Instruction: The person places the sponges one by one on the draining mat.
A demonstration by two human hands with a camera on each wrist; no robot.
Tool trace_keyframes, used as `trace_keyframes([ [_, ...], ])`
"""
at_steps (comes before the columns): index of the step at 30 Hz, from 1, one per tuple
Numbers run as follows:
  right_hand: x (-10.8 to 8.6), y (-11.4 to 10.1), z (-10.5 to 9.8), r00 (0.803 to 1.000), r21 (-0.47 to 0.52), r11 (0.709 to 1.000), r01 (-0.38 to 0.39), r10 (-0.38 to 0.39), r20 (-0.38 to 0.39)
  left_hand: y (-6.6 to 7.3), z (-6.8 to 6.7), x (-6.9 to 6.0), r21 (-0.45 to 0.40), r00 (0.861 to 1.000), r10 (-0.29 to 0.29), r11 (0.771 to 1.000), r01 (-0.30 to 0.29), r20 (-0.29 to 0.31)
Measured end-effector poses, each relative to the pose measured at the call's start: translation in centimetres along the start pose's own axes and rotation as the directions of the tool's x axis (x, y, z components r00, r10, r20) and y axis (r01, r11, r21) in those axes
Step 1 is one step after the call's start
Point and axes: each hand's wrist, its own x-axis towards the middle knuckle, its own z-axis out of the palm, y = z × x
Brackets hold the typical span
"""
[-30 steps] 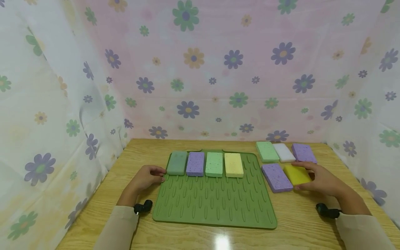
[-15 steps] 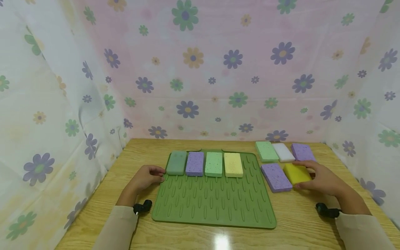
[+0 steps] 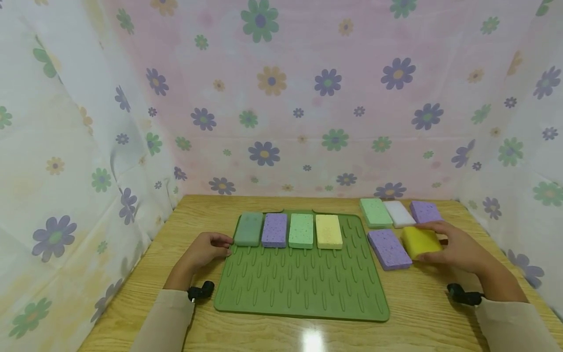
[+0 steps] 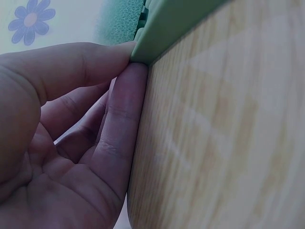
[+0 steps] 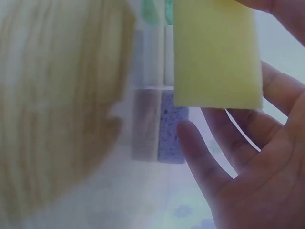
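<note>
We see the right hand [image 3: 461, 248] has lifted the yellow sponge [image 3: 421, 242] just off the table [image 3: 418, 313], thumb and fingers pinching opposite sides; half a second ago it lay lower, beside the purple sponge [image 3: 389, 250]. The left hand [image 3: 205, 250] still pinches the mat [image 3: 303, 288] at its edge. We note smooth yellow foam, pitted purple, oval-ridged green mat, grained wood.
</note>
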Motion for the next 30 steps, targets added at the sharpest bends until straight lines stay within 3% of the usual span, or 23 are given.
trace_keyframes([
  [13,1.3,-2.2,0.1,0.999,-0.090,0.995,0.035,-0.037,-0.023,-0.1,0.0,0.1,0.022,1.000,-0.004,1.000,0.005,-0.017],
  [30,3.9,-4.9,1.8,0.997,0.020,0.997,0.073,-0.073,-0.005,-0.3,-0.1,0.0,0.043,1.000,0.000,0.999,0.001,-0.022],
])
